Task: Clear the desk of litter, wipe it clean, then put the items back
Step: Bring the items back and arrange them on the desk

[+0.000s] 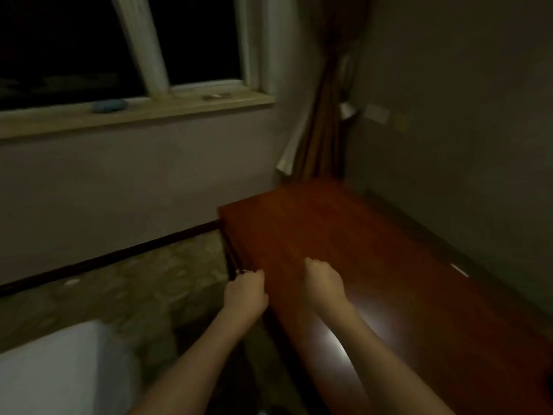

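Red-brown wood, the desk (374,250) lies bare beneath curled hands: the left hand (245,292) at its edge pinches something small and pale, the right hand (324,284) looks fisted, contents unclear. Items should probably return gently, well inside the edges.

the desk (374,250) is a reddish-brown wooden top that runs along the wall on its right side, its far end reaching the corner below the curtain. its surface is glossy, with a bright patch of reflected light on the near part of the desk. a small pale thing (459,270), too blurred to identify, lies on the desk close to its wall-side edge. the right hand (324,283) sits over the desk near its left edge, fingers curled; whether it touches the wood is unclear. left of the desk the floor (134,289) is patterned in dull green and brown, with a small pale scrap (71,282) lying on it.
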Demonstrator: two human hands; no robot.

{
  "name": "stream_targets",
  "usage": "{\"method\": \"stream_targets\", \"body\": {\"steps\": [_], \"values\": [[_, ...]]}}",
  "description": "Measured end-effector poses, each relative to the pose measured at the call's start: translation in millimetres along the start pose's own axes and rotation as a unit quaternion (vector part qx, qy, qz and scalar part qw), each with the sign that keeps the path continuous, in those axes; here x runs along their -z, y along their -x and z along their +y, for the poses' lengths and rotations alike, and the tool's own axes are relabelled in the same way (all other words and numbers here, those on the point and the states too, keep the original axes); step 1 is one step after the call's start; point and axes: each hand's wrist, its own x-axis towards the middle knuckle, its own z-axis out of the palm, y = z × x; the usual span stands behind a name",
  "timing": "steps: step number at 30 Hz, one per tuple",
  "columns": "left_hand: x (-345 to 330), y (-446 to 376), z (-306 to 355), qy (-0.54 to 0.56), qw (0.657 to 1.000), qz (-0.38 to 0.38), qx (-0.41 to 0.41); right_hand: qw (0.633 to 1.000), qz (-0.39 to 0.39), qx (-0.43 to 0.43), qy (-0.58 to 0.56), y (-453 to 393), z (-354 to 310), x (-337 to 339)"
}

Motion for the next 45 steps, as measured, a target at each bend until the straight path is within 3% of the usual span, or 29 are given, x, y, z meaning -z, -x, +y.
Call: {"method": "stream_targets", "body": {"steps": [6, 12, 18, 25, 32, 40, 45], "values": [[18.3, 69.5, -179.1, 0.062, 0.973, 0.038, 0.218, 0.987, -0.062, 0.149, 0.005, -33.2, -199.1, -50.9], [31.4, 144.8, -314.8, 0.086, 0.909, 0.095, 0.396, 0.936, -0.161, 0.311, 0.029, -38.8, -362.8, -118.0], [29.2, 193.0, -427.9, 0.135, 0.824, 0.101, 0.541, 0.859, -0.225, 0.458, 0.046, -33.3, -488.7, -207.0], [6.6, 228.7, -505.8, 0.219, 0.689, 0.104, 0.684, 0.777, -0.276, 0.563, 0.051, -36.9, -625.1, -275.3], [-31.9, 252.0, -528.5, 0.296, 0.567, 0.091, 0.764, 0.717, -0.345, 0.597, 0.099, -17.6, -682.0, -337.7], [-99.1, 250.4, -572.9, 0.384, 0.487, 0.061, 0.782, 0.707, -0.436, 0.532, 0.168, -7.5, -690.0, -426.2], [-144.9, 233.5, -612.2, 0.436, 0.447, 0.088, 0.776, 0.691, -0.478, 0.491, 0.229, -8.9, -680.0, -500.0]]}}
